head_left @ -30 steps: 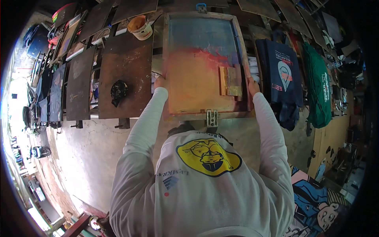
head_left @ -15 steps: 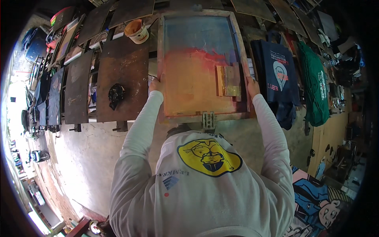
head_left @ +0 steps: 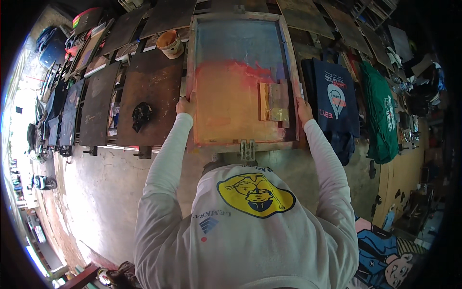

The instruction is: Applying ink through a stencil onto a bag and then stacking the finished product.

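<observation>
A large screen-printing frame (head_left: pixel 191 58) with wooden rails lies in front of me. Its mesh (head_left: pixel 226 101) is stained orange, red and blue. My left hand (head_left: pixel 185 106) is closed around the left rail, and my right hand (head_left: pixel 303 111) grips the right rail at about the same height. What look like wooden-handled squeegees (head_left: pixel 274 103), smeared with yellow ink, rest on the mesh near its right side. A metal clamp (head_left: pixel 247 150) sits at the middle of the near rail. What lies beneath the frame is hidden.
On the left, a brown board (head_left: pixel 156 91) carries a crumpled black item (head_left: pixel 142 117). An ink-stained bucket (head_left: pixel 170 44) stands at its far end. Navy printed fabric bags (head_left: pixel 334 101) and green fabric (head_left: pixel 380 108) lie on the right. More boards line the far side.
The frame and both hands sit slightly further left in view, amid a small shift of the whole scene. Both hands keep their grip on the rails.
</observation>
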